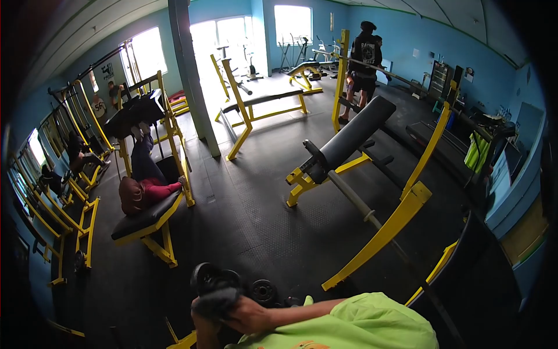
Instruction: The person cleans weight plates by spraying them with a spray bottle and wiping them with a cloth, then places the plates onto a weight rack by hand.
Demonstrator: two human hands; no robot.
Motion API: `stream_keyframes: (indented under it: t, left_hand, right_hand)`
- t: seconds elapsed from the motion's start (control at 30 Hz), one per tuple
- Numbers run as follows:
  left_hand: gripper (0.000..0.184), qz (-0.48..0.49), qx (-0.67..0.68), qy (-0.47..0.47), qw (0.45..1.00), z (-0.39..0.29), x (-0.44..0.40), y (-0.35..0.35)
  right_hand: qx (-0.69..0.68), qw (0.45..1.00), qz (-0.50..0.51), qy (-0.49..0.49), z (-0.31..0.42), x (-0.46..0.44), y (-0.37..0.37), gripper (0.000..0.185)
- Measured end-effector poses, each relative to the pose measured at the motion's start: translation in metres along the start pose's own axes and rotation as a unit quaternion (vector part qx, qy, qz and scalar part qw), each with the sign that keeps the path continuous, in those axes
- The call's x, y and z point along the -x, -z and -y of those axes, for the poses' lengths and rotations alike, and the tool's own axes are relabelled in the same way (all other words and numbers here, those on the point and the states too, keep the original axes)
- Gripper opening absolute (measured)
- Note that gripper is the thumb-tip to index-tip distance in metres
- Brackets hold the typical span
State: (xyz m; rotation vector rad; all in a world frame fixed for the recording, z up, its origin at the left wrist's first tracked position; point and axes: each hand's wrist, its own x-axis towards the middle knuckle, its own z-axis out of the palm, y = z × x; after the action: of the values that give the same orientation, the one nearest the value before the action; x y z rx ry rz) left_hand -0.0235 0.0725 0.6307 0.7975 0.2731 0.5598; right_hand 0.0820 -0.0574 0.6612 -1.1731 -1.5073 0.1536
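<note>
Low in the head view, my right hand [251,316] reaches in from the right, its fingers closed against a dark, cloth-like item [218,302]. My left hand [204,321] is beside it, partly under the same item; its fingers are hidden. The item is blurred, so whether it is a glove or a loose cloth cannot be told. Just beyond the hands are round black weights [204,276], and a small black weight plate [264,291] is to their right. A bright green shirt [366,323] covers my body at the lower edge.
An inclined bench [357,139] and a barbell [354,198] on a yellow rack [383,238] stand ahead right. At left, a person in red [154,189] lies on a leg press bench [148,216]. Two people in dark clothes [365,64] stand farther back. A pillar [195,81] rises left of centre.
</note>
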Motion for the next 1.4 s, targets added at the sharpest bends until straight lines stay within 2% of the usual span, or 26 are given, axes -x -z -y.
stream_keyframes:
  t: [0.07,0.13,0.2,0.27,0.3,0.37,0.4,0.43,0.47,0.5,0.53,0.6,0.67,0.73,0.8,0.83,0.87,0.9,1.0,1.03,1.1,1.13,1.2,1.27,1.33,1.4]
  left_hand:
    - [0.044,-0.095,-0.020,-0.072,0.993,-0.007,-0.004,-0.049]
    - [0.043,-0.118,0.046,-0.055,0.990,-0.015,-0.005,-0.058]
    - [0.042,-0.141,0.104,-0.047,0.983,-0.027,-0.009,-0.053]
    - [0.044,0.009,0.072,-0.025,0.997,-0.032,-0.009,-0.038]
    - [0.044,-0.045,0.093,-0.016,0.995,-0.032,-0.008,-0.045]
    - [0.043,-0.037,0.103,-0.039,0.993,-0.032,-0.004,-0.026]
    - [0.042,-0.023,0.110,-0.057,0.992,-0.031,-0.006,-0.021]
    - [0.042,-0.021,0.113,-0.058,0.992,-0.036,-0.007,-0.026]
    - [0.043,-0.020,0.120,-0.051,0.991,-0.042,-0.002,-0.032]
    - [0.044,-0.022,0.127,-0.045,0.991,-0.045,0.001,-0.036]
    - [0.044,-0.031,0.127,-0.048,0.990,-0.043,0.002,-0.035]
    - [0.048,0.045,0.129,-0.019,0.990,-0.038,0.005,-0.028]
    - [0.045,0.056,0.098,-0.018,0.993,-0.040,0.007,-0.019]
    - [0.043,0.072,0.069,-0.018,0.995,-0.047,0.008,-0.022]
    - [0.032,-0.018,-0.013,-0.008,1.000,-0.053,0.014,-0.035]
    - [0.032,-0.023,-0.015,-0.013,1.000,-0.052,0.011,-0.037]
    - [0.025,-0.088,-0.029,-0.071,0.993,-0.047,0.006,-0.038]
    - [0.019,-0.154,-0.038,-0.128,0.979,-0.042,0.004,-0.038]
    - [0.015,-0.176,0.048,-0.140,0.973,-0.041,0.003,-0.031]
    - [0.015,-0.182,0.048,-0.144,0.972,-0.040,0.005,-0.027]
    - [0.013,-0.154,-0.024,-0.197,0.968,-0.039,0.003,-0.018]
    - [0.013,-0.164,-0.020,-0.206,0.965,-0.036,0.004,-0.018]
    - [0.017,-0.175,0.053,-0.163,0.970,-0.031,0.001,-0.024]
    - [0.024,-0.186,0.080,-0.160,0.966,-0.027,-0.001,-0.034]
    - [0.031,-0.196,0.106,-0.157,0.962,-0.034,-0.001,-0.036]
    - [0.042,-0.067,-0.052,-0.212,0.974,-0.050,-0.003,-0.035]
  right_hand:
    - [0.039,0.996,0.001,-0.075,-0.028,-0.007,-0.008,0.033]
    - [0.028,0.997,-0.030,-0.065,-0.028,-0.015,-0.016,0.033]
    - [0.057,0.997,-0.049,0.010,-0.019,-0.011,-0.023,0.037]
    - [0.063,0.997,-0.029,0.031,-0.020,0.008,-0.009,0.038]
    - [0.087,0.995,0.004,0.045,-0.034,0.024,-0.004,0.033]
    - [0.119,0.990,0.034,0.063,-0.053,0.042,0.006,0.027]
    - [-0.039,0.979,-0.011,-0.202,-0.058,0.048,0.011,0.027]
    - [-0.193,0.871,-0.055,-0.448,-0.066,0.052,0.014,0.027]
    - [-0.191,0.871,-0.052,-0.449,-0.084,0.055,0.010,0.027]
    - [-0.406,0.790,-0.101,-0.448,-0.107,0.058,0.002,0.028]
    - [-0.600,0.662,-0.145,-0.425,-0.098,0.040,0.001,0.031]
    - [-0.629,0.621,-0.087,-0.459,-0.064,0.016,-0.003,0.036]
    - [-0.663,0.579,-0.207,-0.427,-0.049,0.001,-0.008,0.035]
    - [-0.683,0.567,-0.202,-0.414,-0.047,-0.009,0.004,0.035]
    - [-0.618,0.668,-0.237,-0.340,-0.033,-0.025,0.022,0.033]
    - [-0.622,0.666,-0.230,-0.342,-0.034,-0.030,0.028,0.033]
    - [-0.501,0.807,-0.169,-0.263,-0.036,-0.033,0.034,0.037]
    - [-0.358,0.913,-0.097,-0.173,-0.036,-0.035,0.038,0.044]
    - [-0.296,0.931,-0.106,-0.185,-0.022,-0.036,0.029,0.050]
    - [-0.210,0.954,-0.108,-0.186,-0.028,-0.017,0.019,0.055]
    - [-0.281,0.931,-0.143,-0.183,-0.027,-0.002,-0.005,0.056]
    - [-0.344,0.899,-0.191,-0.190,-0.023,0.000,-0.012,0.058]
    - [-0.325,0.908,-0.188,-0.186,-0.030,-0.005,-0.004,0.059]
    - [-0.295,0.931,-0.059,-0.206,-0.027,-0.037,0.029,0.061]
    - [-0.305,0.926,-0.052,-0.218,-0.007,-0.077,0.055,0.056]
    - [-0.197,0.976,0.066,-0.066,0.000,-0.104,0.075,0.049]
